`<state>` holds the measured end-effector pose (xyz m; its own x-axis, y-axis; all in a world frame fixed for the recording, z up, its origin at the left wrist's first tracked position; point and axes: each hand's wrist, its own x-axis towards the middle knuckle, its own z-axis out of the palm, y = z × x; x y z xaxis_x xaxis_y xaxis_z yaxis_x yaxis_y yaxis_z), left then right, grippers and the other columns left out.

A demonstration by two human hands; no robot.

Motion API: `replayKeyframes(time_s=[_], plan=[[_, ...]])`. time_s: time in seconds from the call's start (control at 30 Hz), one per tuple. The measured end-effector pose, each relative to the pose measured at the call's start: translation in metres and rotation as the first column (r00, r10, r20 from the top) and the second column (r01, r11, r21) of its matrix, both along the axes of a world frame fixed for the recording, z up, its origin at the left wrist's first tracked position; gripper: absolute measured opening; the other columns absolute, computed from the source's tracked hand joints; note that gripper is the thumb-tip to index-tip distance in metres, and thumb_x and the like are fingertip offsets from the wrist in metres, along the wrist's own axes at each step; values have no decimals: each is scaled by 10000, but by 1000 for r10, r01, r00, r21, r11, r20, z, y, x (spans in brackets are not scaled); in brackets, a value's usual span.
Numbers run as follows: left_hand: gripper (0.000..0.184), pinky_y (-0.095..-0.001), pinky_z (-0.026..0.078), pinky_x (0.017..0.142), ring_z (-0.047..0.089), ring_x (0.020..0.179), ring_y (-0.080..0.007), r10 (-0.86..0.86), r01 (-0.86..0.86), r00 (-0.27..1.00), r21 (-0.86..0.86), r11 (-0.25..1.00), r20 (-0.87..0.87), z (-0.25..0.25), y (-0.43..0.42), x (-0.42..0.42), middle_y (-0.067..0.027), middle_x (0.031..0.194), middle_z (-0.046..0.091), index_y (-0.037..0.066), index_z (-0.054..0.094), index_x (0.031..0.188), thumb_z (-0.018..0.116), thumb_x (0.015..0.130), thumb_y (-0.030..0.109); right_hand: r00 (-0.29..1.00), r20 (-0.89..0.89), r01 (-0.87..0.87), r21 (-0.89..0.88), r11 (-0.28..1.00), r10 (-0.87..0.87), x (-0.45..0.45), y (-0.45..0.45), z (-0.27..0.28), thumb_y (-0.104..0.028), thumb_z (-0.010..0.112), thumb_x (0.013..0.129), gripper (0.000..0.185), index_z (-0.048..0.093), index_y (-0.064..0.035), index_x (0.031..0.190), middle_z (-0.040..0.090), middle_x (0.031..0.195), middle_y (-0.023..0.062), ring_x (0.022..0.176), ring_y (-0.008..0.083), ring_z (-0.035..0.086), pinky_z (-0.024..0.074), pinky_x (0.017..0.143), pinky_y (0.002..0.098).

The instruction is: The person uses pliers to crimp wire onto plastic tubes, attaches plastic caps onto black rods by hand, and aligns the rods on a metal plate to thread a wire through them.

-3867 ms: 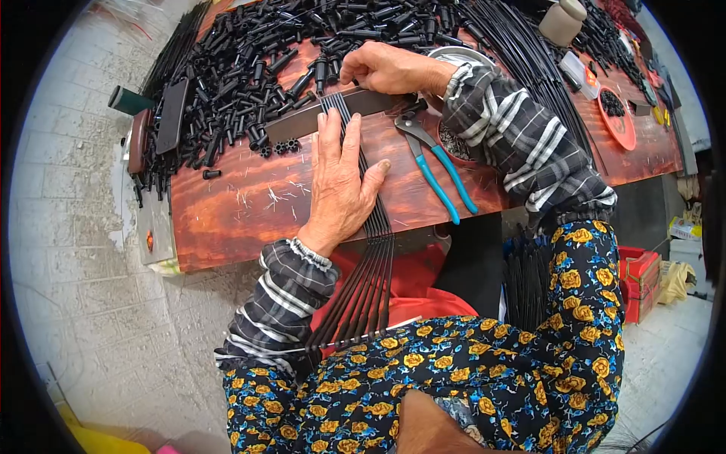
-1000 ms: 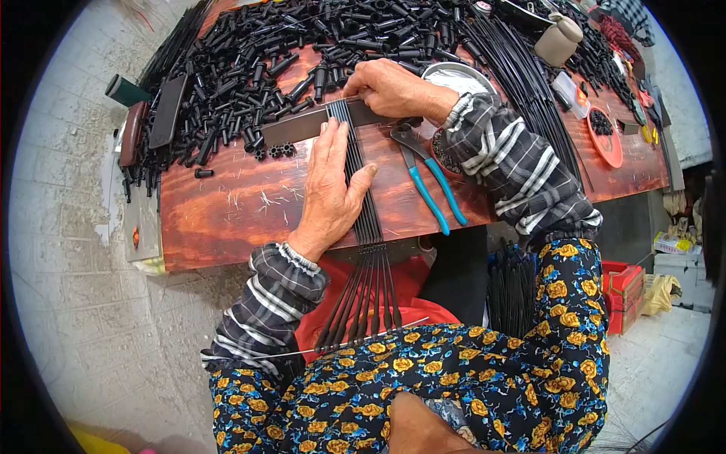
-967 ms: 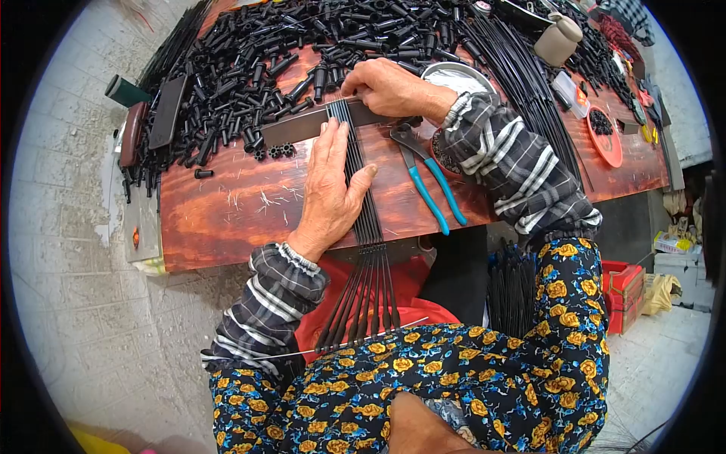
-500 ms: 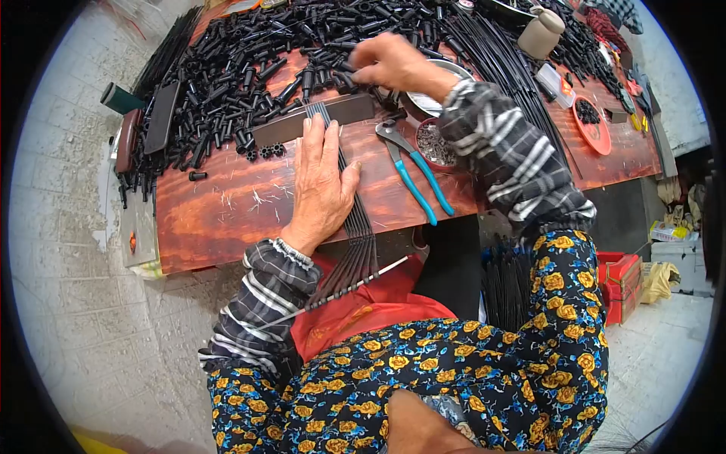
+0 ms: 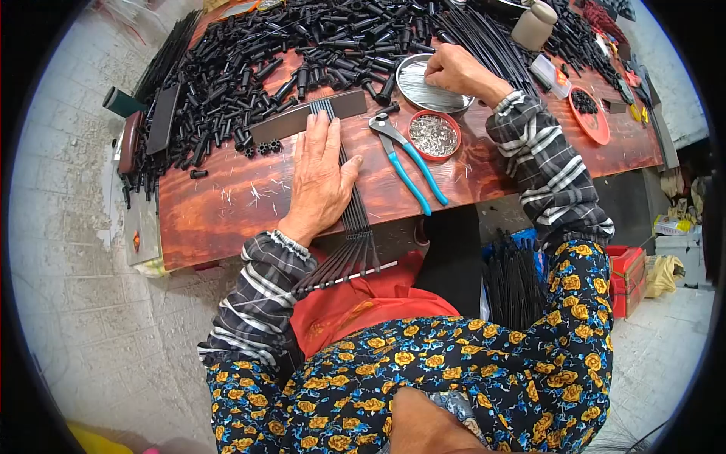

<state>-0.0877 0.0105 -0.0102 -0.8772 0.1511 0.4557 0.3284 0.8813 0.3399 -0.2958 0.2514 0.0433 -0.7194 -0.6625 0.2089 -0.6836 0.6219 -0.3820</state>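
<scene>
My left hand (image 5: 318, 174) lies flat, fingers stretched out, on a bundle of thin black rods (image 5: 354, 208) that look like umbrella ribs. Their far tips rest across a dark brown bar (image 5: 280, 129); the near ends fan out below the table edge along a pale thin stick (image 5: 384, 266). My right hand (image 5: 457, 72) is at a round metal dish (image 5: 403, 85) of thin silvery wires, its fingers curled together into it. Whatever its fingertips pinch is hidden. Blue-handled pliers (image 5: 412, 166) lie between the hands, beside a red round tub (image 5: 459, 142) of small silvery bits.
Black tubular parts (image 5: 219, 83) are heaped along the back and left of the wooden table (image 5: 204, 219). Long black rods (image 5: 484, 41) lie at the back right, near a beige jar (image 5: 535, 29) and a red oval dish (image 5: 600, 130) of small black pieces.
My right hand has moved rightward from beside the heaped black parts to the round metal dish. My left hand stays flat on the rods.
</scene>
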Motion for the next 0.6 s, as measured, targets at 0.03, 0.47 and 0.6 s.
replayKeyframes(time_s=[0.03,0.47,0.6], plan=[[603,-484,175,1124,232,1388,-376,6,-6,1000,-31,1000,1,1,0,0,-242,1459,294,-54,359,1373,552,898,261,999,-31,-4,38,999,5,1,0,3,-85,665,700,160,685,30,810,653,689,193,636,309,639,450,957,365],[606,-493,167,1124,236,1389,-363,34,-32,999,-109,994,12,2,3,1,-223,1469,288,-50,375,1369,558,895,280,961,61,-268,-24,963,269,26,-62,24,-47,637,661,220,725,-57,863,686,778,152,722,277,679,525,662,353],[603,-493,167,1124,237,1389,-361,36,-34,999,-122,992,16,2,3,0,-221,1468,290,-48,378,1368,560,894,277,945,47,-322,-41,946,324,30,-90,18,-74,634,727,235,731,-100,940,680,786,158,741,306,668,514,663,374]])
